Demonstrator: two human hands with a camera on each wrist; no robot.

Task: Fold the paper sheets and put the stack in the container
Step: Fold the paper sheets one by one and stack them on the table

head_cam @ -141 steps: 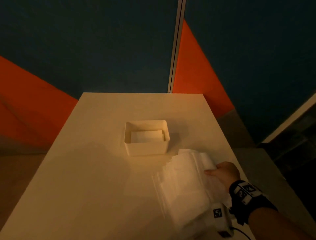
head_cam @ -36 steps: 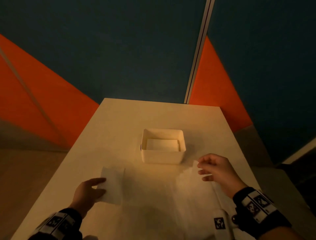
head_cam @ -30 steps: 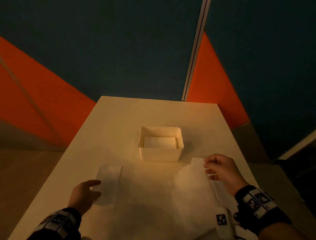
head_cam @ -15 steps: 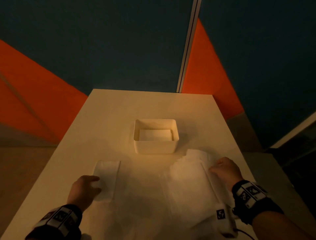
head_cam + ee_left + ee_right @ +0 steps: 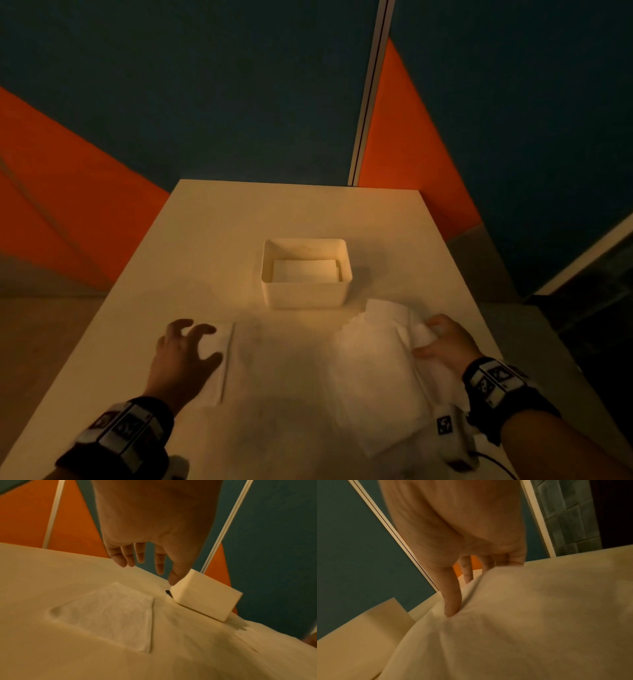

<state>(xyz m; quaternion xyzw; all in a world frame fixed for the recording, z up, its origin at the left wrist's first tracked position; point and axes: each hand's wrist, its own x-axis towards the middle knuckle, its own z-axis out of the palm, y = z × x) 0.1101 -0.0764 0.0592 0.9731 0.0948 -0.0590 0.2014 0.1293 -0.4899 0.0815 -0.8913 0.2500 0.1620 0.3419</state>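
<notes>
A white open container (image 5: 306,294) stands mid-table with a folded paper (image 5: 304,270) lying in it. My left hand (image 5: 202,339) hovers with spread fingers just above a folded sheet (image 5: 221,363) at the near left. The left wrist view shows the left hand (image 5: 147,572) clear of that folded sheet (image 5: 111,615), with the container (image 5: 205,597) behind it. A loose pile of unfolded sheets (image 5: 373,373) lies at the near right. My right hand (image 5: 424,339) pinches the top sheet (image 5: 522,622) at its right edge, thumb pressed into the paper.
The pale table (image 5: 294,212) ends close to my right hand, with floor beyond its right edge. Blue and orange wall panels rise behind the far edge. A bare strip of table lies between the folded sheet and the pile.
My left hand has lifted off the folded sheet and spread its fingers. My right hand came down from a raised sheet corner and now pinches the pile's right edge.
</notes>
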